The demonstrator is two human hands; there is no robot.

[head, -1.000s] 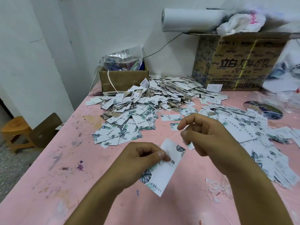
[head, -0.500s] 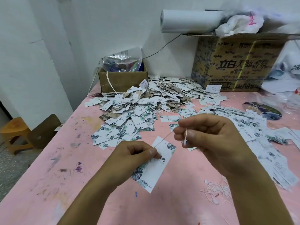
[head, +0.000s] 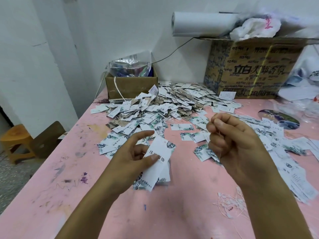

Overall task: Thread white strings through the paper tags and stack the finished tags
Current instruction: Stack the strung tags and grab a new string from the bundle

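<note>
Spotted a small tangle of loose strings point(head: 229, 206) lying by the near right edge of the pink tabletop point(head: 69, 169). Just past that, over the near middle, found the left hand point(head: 131, 163) holding up a paper tag point(head: 155, 166): thumb pressed on the printed face, pinching it against the curled fingers behind, index finger stuck out straight and touching nothing. Made out a white face with dark lettering and a leaf print at the top corner, tilted and lifted clear of the tabletop. Seemed to be another tag or two behind it in the same grip, couldn't say how many.

To the right of it and apart, saw the right hand point(head: 236, 144) curled up, thumb and index tip pinching a thin white string point(head: 220, 152) hanging down past the other fingers. Honestly couldn't tell whether that string reached the tag.

Further back, noticed loose tags point(head: 284, 149) spread along the right edge and a big heap of tags point(head: 164, 107) piled from the middle to the far edge. Also clocked a round dark disc point(head: 283, 118) near the right edge.

At the far left corner, saw a small cardboard box point(head: 131, 85) with a clear plastic bag point(head: 129, 66) stuffed in it. At the far right, a big printed carton point(head: 250, 69) with a paper roll point(head: 202, 23) and a crumpled white bag point(head: 253, 30) on top. Off the left edge, on the floor, caught a wooden stool point(head: 15, 140).
</note>
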